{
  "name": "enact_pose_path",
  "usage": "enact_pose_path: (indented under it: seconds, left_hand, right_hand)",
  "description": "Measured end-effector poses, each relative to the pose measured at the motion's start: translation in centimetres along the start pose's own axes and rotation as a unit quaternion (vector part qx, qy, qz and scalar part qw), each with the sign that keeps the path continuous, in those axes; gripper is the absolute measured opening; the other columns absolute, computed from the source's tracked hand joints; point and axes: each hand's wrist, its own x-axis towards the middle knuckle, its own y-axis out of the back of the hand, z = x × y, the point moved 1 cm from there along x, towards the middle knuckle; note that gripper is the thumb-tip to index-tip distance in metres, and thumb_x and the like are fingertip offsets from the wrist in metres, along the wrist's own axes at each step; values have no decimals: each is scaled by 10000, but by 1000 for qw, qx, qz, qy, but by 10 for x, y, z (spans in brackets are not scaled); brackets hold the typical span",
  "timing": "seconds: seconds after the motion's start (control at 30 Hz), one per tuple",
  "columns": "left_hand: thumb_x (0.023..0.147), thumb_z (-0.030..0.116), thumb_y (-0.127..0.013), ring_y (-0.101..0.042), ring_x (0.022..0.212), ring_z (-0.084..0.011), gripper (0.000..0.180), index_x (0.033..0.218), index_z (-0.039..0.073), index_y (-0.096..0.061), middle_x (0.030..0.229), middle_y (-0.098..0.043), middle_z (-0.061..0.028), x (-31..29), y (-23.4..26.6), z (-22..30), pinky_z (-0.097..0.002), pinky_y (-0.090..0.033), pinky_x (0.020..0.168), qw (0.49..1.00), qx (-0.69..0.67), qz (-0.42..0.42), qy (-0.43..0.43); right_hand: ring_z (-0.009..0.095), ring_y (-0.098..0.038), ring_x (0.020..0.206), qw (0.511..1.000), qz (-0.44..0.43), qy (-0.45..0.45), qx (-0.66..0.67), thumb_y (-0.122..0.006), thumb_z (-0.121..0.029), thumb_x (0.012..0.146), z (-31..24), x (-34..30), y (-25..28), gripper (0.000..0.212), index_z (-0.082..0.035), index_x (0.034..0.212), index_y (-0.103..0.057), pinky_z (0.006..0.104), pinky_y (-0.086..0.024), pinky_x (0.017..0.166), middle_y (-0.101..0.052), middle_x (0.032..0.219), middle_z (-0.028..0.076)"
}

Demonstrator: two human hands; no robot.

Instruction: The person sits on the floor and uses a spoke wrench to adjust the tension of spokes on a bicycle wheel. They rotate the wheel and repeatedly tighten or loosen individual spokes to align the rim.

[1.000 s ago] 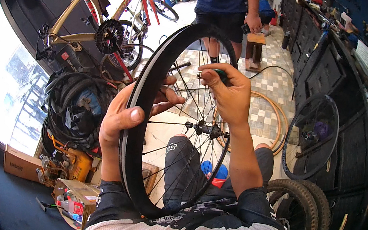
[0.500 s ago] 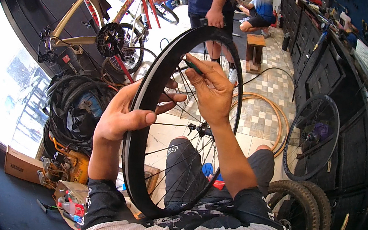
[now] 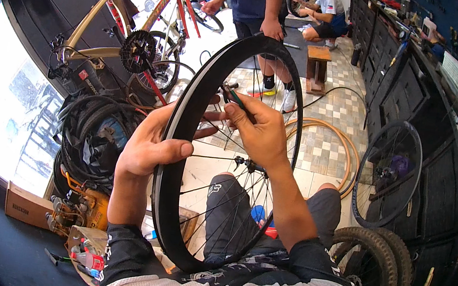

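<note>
A black bicycle wheel (image 3: 177, 194) with a deep rim stands upright in front of me, its lower edge against my lap. Its dark hub (image 3: 250, 165) sits among thin black spokes. My left hand (image 3: 150, 144) grips the rim from the left, thumb on the near side and fingers reaching in among the spokes. Inside the wheel, my right hand (image 3: 259, 131) pinches a small green spoke wrench (image 3: 235, 97). The wrench's metal end is beside a spoke near the upper left of the rim; whether it touches the spoke I cannot tell.
Bike frames (image 3: 160, 4) stand at the far left, above a pile of black tyres (image 3: 84, 124). Ahead are a standing person (image 3: 253, 1), a crouching person and a wooden stool (image 3: 319, 53). Another wheel (image 3: 358, 177) leans against dark drawers at right, near knobbly tyres (image 3: 371, 248).
My right hand has moved down and slightly right with the spoke wrench, showing more of it. My left hand and the wheel stay nearly still. The standing person's arms have shifted.
</note>
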Motion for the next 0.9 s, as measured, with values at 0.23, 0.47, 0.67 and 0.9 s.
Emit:
enact_pose_path:
  seconds: [0.23, 0.47, 0.67, 0.9]
  left_hand:
    - [701, 426, -806, -485, 1466, -416, 1082, 1552, -119, -418, 1577, -476, -299, 2, 4, 0, -511, -343, 1235, 993, 115, 0, -18]
    - [700, 420, -804, -461, 1486, -425, 1074, 1543, -129, -427, 1581, -473, -299, 1, 0, -4, -515, -313, 1248, 996, 83, 30, -14]
    - [703, 371, -806, -476, 1466, -375, 1043, 1530, -143, -434, 1561, -496, -282, -4, 11, -3, -474, -301, 1248, 995, 98, 3, -21]
    - [717, 301, -800, -520, 1403, -268, 972, 1508, -149, -460, 1490, -574, -218, -8, 7, -1, -378, -303, 1225, 996, 73, -8, -43]
  right_hand:
    - [117, -667, 733, 979, -97, -46, 172, -703, -267, 1047, 11, 9, 14, 353, 10, 1265, -714, 298, -552, 674, -729, 871, 56]
    - [275, -681, 764, 968, 27, 186, -169, -696, -236, 1036, -4, 2, 9, 316, -18, 1264, -725, 381, -524, 685, -710, 896, 157]
    - [143, -654, 764, 995, -97, -12, 34, -672, -218, 1063, 3, 3, 14, 291, -16, 1267, -718, 318, -522, 684, -705, 879, 68]
    - [106, -666, 774, 936, -192, -54, 290, -623, -267, 1097, 10, 8, 16, 327, 19, 1250, -665, 276, -570, 680, -719, 907, 57]
